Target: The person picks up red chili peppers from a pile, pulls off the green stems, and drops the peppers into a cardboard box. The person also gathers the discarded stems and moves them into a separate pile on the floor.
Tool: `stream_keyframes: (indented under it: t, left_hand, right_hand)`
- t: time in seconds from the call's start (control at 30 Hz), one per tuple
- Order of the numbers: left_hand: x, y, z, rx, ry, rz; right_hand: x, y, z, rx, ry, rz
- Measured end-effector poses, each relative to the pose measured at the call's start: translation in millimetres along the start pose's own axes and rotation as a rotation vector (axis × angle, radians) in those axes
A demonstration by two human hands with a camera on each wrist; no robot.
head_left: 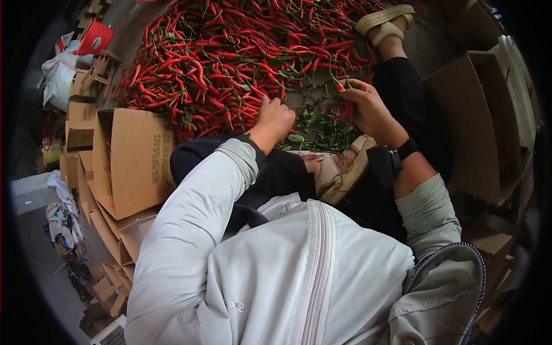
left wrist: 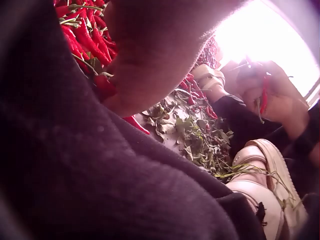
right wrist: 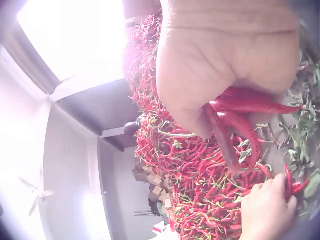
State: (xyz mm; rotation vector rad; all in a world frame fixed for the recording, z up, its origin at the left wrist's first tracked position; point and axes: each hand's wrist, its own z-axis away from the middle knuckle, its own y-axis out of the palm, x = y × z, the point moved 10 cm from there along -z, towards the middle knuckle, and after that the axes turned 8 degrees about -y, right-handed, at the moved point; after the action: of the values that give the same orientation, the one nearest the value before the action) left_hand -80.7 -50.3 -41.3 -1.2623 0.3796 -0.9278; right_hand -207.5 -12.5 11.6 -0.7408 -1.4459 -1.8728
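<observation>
A broad heap of red chili peppers (head_left: 230,63) with green stems spreads in front of the person. The left hand (head_left: 273,122) is at the near edge of this heap, its fingers bent around a red chili pepper (right wrist: 288,181) seen by the fingertips in the right wrist view. Several chili peppers (right wrist: 232,112) stick out from under the palm of the right hand (head_left: 371,109), which grips them. Thumb and index finger of that hand come together near another red pepper tip (head_left: 340,87). Part of the left fingers is hidden in the left wrist view.
Green leaves and stem scraps (head_left: 322,129) lie between the hands, near a sandalled foot (head_left: 345,169). Cardboard boxes stand on the left (head_left: 141,155) and right (head_left: 474,123). Farther left are a white sack (head_left: 59,77) and a red container (head_left: 96,38).
</observation>
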Motion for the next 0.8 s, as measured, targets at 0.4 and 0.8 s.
stream_keyframes:
  t: [0.4,0.8]
  left_hand:
    - [9.1,-0.2,3.2,0.040,-0.019,0.095]
    - [13.0,21.9,24.1,0.146,-0.269,1.036]
  right_hand:
    - [-2.3,5.2,0.2,0.030,-0.001,0.015]
    - [-7.6,-10.6,0.3,-0.023,0.048,0.569]
